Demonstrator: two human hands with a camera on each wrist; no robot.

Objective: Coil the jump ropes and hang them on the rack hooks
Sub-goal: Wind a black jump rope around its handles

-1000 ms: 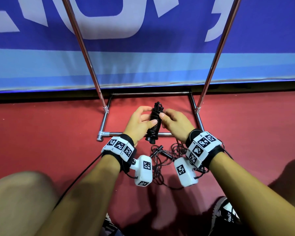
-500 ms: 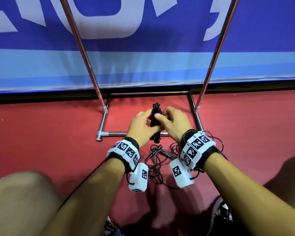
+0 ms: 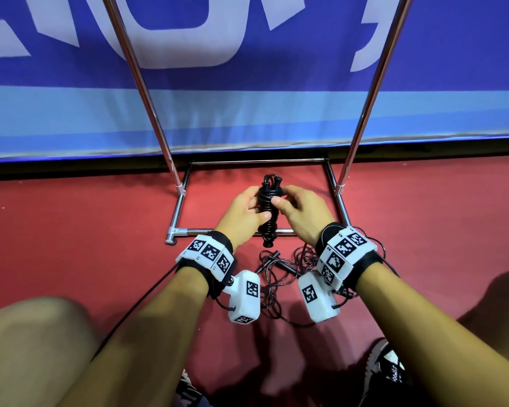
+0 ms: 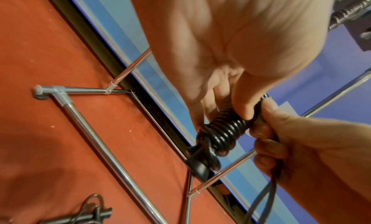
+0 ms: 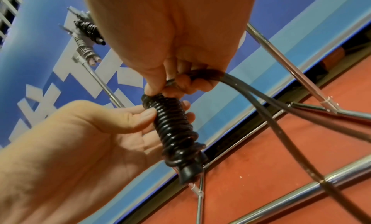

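Two coiled ropes already hang on the rack hooks (image 5: 88,37), as far as my right wrist view shows, up high on the rack (image 3: 147,92) to the left of my hand, so part of the job looks done. My left hand (image 3: 241,212) grips the middle of the black jump rope bundle (image 3: 269,212), thumb across the near side of the tight wraps and fingers curled behind, holding it upright just above the rack's near floor bar (image 3: 232,231). My right hand (image 3: 299,211) pinches the top of the same bundle between thumb and fingertips, and in the right wrist view the cord tail (image 5: 271,103) runs out from under my curled fingers and trails off toward the floor. I judge this rope nearly coiled: the wraps are stacked neatly down to the handle end (image 5: 189,172), with only the last bit of cord to tuck or secure before it goes up on a hook. One more loose rope (image 3: 279,268) lies tangled on the red floor (image 3: 71,230) between my wrists, near me, not yet coiled, so that one is left entirely.
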